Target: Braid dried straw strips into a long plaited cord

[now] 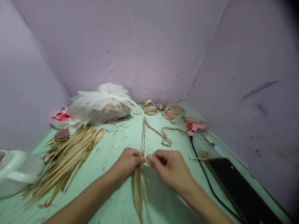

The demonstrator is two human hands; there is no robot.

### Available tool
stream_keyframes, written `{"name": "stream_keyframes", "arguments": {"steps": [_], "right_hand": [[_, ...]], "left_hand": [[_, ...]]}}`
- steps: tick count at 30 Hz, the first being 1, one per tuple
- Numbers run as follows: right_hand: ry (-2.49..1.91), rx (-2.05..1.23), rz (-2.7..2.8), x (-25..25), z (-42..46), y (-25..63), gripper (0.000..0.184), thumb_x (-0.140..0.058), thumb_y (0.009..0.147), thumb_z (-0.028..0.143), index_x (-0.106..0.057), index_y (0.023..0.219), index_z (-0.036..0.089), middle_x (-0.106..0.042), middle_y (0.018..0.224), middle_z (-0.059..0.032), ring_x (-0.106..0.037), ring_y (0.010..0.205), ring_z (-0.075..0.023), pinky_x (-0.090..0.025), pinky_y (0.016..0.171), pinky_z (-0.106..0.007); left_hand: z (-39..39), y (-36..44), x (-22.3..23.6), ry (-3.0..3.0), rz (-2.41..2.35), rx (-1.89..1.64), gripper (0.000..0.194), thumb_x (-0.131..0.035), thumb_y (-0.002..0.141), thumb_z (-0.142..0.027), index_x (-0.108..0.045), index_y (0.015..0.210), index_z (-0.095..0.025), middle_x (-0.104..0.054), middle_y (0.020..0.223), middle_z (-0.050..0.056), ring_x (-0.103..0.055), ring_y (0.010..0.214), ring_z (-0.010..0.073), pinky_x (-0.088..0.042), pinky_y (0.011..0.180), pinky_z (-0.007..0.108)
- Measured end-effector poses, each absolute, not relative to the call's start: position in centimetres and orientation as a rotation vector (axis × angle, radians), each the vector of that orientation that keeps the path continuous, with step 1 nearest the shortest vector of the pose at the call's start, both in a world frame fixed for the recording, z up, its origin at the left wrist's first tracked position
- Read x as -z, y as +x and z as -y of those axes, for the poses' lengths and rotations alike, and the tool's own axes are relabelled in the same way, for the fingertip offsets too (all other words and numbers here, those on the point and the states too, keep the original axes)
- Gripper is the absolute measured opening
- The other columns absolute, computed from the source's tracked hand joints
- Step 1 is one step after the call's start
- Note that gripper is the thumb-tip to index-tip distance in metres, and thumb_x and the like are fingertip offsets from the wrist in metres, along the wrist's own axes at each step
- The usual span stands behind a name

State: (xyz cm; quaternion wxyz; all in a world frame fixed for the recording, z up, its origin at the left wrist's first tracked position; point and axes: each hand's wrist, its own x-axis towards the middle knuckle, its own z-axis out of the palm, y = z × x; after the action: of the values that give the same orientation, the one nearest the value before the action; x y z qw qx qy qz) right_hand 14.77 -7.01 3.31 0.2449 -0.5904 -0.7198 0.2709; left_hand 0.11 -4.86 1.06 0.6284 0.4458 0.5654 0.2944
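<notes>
My left hand (128, 161) and my right hand (169, 168) meet at the middle of the green table (116, 199), both pinched on dried straw strands (140, 189) that hang down toward me. From the pinch a thin braided straw cord (144, 137) runs away across the table, then bends right in loops toward the pink glue gun (194, 128). The fingers of both hands are closed on the strands where the braid ends.
A heap of dried straw strips (67, 157) lies at the left beside a white jug (16, 171). A white plastic bag (102, 102) of straw sits at the back. Small woven coils (149, 109) and a woven disc (173, 111) lie behind. A black phone (238, 186) and black cable (205, 177) lie right.
</notes>
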Motion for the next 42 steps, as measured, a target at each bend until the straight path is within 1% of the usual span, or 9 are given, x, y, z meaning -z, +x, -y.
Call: {"name": "stream_keyframes", "arguments": {"steps": [3,6,9,11,14,16,23,35,42], "right_hand": [[-1.59,-0.849,1.637,-2.4,5.3,15.7,0.028,-0.046,0.075,0.036,-0.065,0.078,0.016,-0.064,0.066,-0.0044,-0.055,0.06,-0.0148,-0.038,0.054,-0.024],[-1.444,-1.212,1.504,-0.7,4.7,14.7,0.025,-0.051,0.07,0.032,-0.063,0.084,0.014,-0.065,0.073,-0.0059,-0.057,0.065,-0.0155,-0.042,0.059,-0.025],[-1.329,-1.596,1.404,0.0,5.1,13.2,0.018,-0.051,0.069,0.03,-0.058,0.073,0.014,-0.057,0.059,-0.0008,-0.052,0.051,-0.0112,-0.041,0.05,-0.023],[-1.305,-1.711,1.367,-0.1,5.4,12.7,0.017,-0.051,0.07,0.031,-0.053,0.065,0.015,-0.045,0.048,0.0043,-0.041,0.04,-0.0077,-0.034,0.041,-0.021],[-1.305,-1.684,1.421,-0.3,5.4,13.0,0.017,-0.05,0.07,0.03,-0.051,0.062,0.016,-0.033,0.043,0.0078,-0.028,0.035,-0.0051,-0.022,0.037,-0.02],[-1.316,-1.612,1.557,-0.2,5.2,13.5,0.016,-0.048,0.071,0.026,-0.052,0.059,0.015,-0.034,0.043,0.0071,-0.026,0.037,-0.0052,-0.021,0.04,-0.02],[-1.477,-0.985,1.908,0.5,5.4,13.8,0.015,-0.042,0.069,0.015,-0.054,0.06,0.016,-0.053,0.055,0.0004,-0.044,0.053,-0.0106,-0.03,0.051,-0.021],[-1.385,-1.391,1.454,1.5,5.0,13.3,0.016,-0.051,0.064,0.028,-0.052,0.056,0.014,-0.041,0.047,0.0043,-0.033,0.044,-0.0069,-0.024,0.044,-0.02],[-1.35,-1.507,1.262,0.9,5.3,13.0,0.015,-0.056,0.063,0.026,-0.055,0.056,0.013,-0.057,0.052,-0.0021,-0.049,0.05,-0.0102,-0.035,0.052,-0.022]], "left_hand": [[4.8,-0.1,-1.8,1.044,-1.294,-0.625,0.012,-0.054,0.054,-0.019,-0.046,0.047,-0.014,-0.035,0.038,-0.007,-0.026,0.037,0.0037,-0.019,0.04,0.019],[4.8,-0.1,-1.7,1.046,-1.286,-0.615,0.013,-0.054,0.055,-0.02,-0.045,0.048,-0.015,-0.033,0.037,-0.007,-0.024,0.036,0.0033,-0.018,0.04,0.019],[4.8,-0.1,-0.9,1.059,-1.183,-0.624,0.012,-0.052,0.057,-0.021,-0.047,0.05,-0.014,-0.043,0.042,-0.004,-0.033,0.039,0.0049,-0.023,0.043,0.019],[4.8,-0.2,-0.5,1.092,-1.138,-0.627,0.011,-0.052,0.057,-0.022,-0.048,0.051,-0.013,-0.048,0.047,-0.001,-0.039,0.044,0.0068,-0.027,0.045,0.02],[4.7,-0.3,-0.5,1.154,-1.212,-0.631,0.011,-0.053,0.055,-0.022,-0.048,0.051,-0.013,-0.042,0.044,-0.004,-0.033,0.043,0.0058,-0.023,0.044,0.02],[4.6,-0.3,-0.6,1.203,-1.242,-0.593,0.011,-0.052,0.056,-0.023,-0.05,0.052,-0.013,-0.037,0.043,-0.005,-0.028,0.042,0.0053,-0.019,0.043,0.02],[4.1,-0.5,-0.1,1.389,-1.257,-0.557,0.013,-0.048,0.056,-0.024,-0.044,0.049,-0.015,-0.03,0.043,-0.006,-0.024,0.045,0.0057,-0.017,0.043,0.021],[4.0,-1.0,-0.3,1.539,-1.329,-0.437,0.012,-0.044,0.058,-0.024,-0.047,0.05,-0.015,-0.033,0.044,-0.005,-0.027,0.044,0.0068,-0.021,0.044,0.021],[6.3,-0.5,-3.1,1.881,-1.787,-0.214,0.021,-0.045,0.067,-0.03,-0.058,0.058,-0.017,-0.053,0.053,0.003,-0.045,0.052,0.0131,-0.027,0.049,0.024]]}}
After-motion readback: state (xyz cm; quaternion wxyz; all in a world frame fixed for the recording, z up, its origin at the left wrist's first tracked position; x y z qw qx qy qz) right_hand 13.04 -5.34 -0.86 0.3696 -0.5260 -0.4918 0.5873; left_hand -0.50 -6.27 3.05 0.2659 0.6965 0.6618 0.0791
